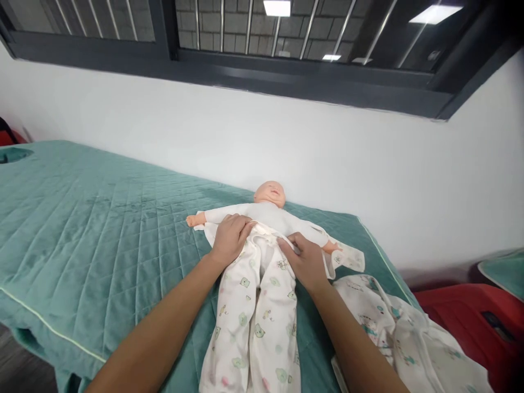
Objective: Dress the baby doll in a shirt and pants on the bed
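Observation:
A baby doll point(270, 194) lies on its back, head toward the wall and arms spread. White baby pants point(241, 316) with a green and pink animal print stretch from its waist toward me. My left hand point(232, 236) is closed on the waistband at one side. On the other side my right hand point(305, 257) pinches the waistband between thumb and fingers. White cloth covers the doll's chest and arms. A pale printed piece of cloth point(350, 257) lies under the doll's hand beside my right hand.
Other printed baby clothes point(409, 333) are heaped to the right of my right forearm. The green quilted bed cover point(102, 234) spreads left, with a hole at its far left. A red plastic object point(470, 316) stands off the right edge. Behind is a white wall point(184, 131) below a barred window.

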Demonstrator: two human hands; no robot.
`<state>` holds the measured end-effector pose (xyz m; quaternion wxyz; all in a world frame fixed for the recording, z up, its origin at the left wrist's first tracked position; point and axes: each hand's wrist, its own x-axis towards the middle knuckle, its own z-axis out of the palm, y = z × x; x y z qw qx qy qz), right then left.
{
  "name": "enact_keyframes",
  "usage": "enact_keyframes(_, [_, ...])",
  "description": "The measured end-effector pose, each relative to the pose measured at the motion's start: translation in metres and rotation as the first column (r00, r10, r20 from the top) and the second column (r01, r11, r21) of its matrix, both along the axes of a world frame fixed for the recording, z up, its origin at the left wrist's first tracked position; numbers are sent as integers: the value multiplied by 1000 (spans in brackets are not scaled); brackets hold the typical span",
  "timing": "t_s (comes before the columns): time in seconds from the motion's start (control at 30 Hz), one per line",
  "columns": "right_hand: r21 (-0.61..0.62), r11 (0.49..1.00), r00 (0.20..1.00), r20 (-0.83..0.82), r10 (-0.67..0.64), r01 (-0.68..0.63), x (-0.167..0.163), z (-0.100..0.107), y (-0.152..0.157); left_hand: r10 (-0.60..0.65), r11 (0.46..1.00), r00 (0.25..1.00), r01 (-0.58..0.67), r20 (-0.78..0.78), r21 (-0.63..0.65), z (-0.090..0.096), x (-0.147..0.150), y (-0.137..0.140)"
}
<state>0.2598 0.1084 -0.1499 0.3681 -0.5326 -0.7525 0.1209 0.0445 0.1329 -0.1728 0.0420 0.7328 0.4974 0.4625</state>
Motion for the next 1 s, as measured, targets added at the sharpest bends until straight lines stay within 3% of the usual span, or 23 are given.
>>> enact_keyframes(0.17, [-49,999,991,136,13,-6,9,-3,-6,78,995,995,-73,59,-72,-13,-14,-31])
enact_keyframes(0.3, [-24,999,987,153,46,-43,15,-6,-11,100,975,989,-76,107,-207,-19,-27,-63])
enact_keyframes(0.43, [-82,994,990,115,87,-78,22,-10,-22,30,923,967,70,253,-379,-13,-33,-84])
enact_keyframes(0.57, [-142,985,993,50,109,-101,28,-12,-36,-41,874,918,224,395,-430,-7,-31,-95])
enact_keyframes(0.73, [-321,937,983,-160,93,-141,29,-18,-49,-52,842,845,324,533,-432,-6,-23,-90])
enact_keyframes(0.9, [-336,929,936,-350,27,-153,27,-27,-43,-71,893,849,288,524,-346,2,-13,-63])
enact_keyframes(1.0, [-335,935,934,-358,-10,-119,25,-26,-36,-50,923,876,224,480,-312,5,-7,-44])
